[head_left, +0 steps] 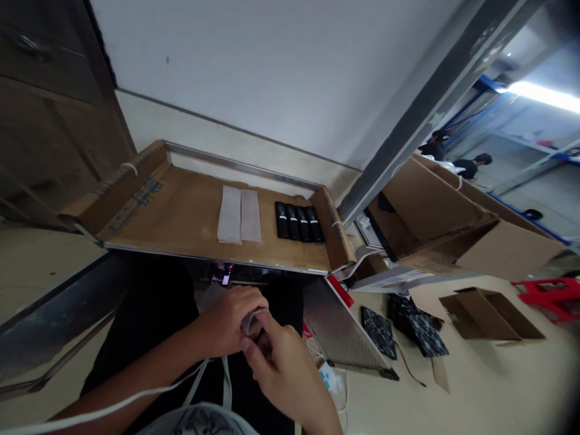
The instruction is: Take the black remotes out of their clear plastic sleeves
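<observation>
Above my lap, my left hand (229, 320) is closed around a clear plastic sleeve (249, 320). Thumb and fingers of my right hand (287, 359) pinch the sleeve's near end. A translucent whitish part (212, 295) sticks out beyond my left hand; whether anything is inside is hidden. Past my hands is a cardboard-lined tray (190, 211). Two flat stacks of whitish translucent sleeves, a left stack (230, 214) and a right stack (251, 215), lie in its middle. To their right, several slim black objects (293, 222) with small white labels lie side by side.
A lit phone (221, 273) sits below the tray's front edge. A large open cardboard box (444, 211) stands at right, with a smaller box (493, 314) and dark patterned packages (417, 326) on the floor. White cable (131, 396) crosses my left arm. Two people (471, 166) are in the background.
</observation>
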Tool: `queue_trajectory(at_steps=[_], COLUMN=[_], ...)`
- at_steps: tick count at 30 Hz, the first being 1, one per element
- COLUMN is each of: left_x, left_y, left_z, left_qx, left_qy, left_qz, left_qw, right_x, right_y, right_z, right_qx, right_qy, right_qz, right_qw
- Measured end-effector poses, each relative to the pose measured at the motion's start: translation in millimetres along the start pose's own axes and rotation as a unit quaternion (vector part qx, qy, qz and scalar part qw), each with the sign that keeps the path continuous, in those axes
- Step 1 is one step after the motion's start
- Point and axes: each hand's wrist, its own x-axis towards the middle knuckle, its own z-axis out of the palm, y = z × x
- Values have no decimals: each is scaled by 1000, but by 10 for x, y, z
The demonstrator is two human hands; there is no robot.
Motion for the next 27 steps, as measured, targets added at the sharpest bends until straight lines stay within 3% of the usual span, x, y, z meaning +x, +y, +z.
queue_trajectory(at_steps=[9, 15, 20, 22, 24, 27], left_x=[-12, -44, -94, -129, -172, -233], left_y=[-57, -117, -175, -204, -236, -278], left_z=[6, 42, 56, 68, 87, 128], left_qx=[64, 48, 53, 53, 51, 55], left_qy=[23, 66, 73, 82, 96, 111], left_qz=[28, 10, -10, -29, -52, -68], left_qw=[997, 997, 996, 995, 993, 990], right_x=[24, 13, -28, 28, 211, 762], right_y=[57, 60, 43, 96, 197, 392], right_z=[180, 132, 79, 9, -113, -326], right_qx=[63, 47, 44, 47, 21, -101], right_qy=[-39, -28, -12, 36, 142, 335], right_qz=[8, 33, 10, -4, -13, -15], right_qw=[997, 998, 999, 998, 990, 937])
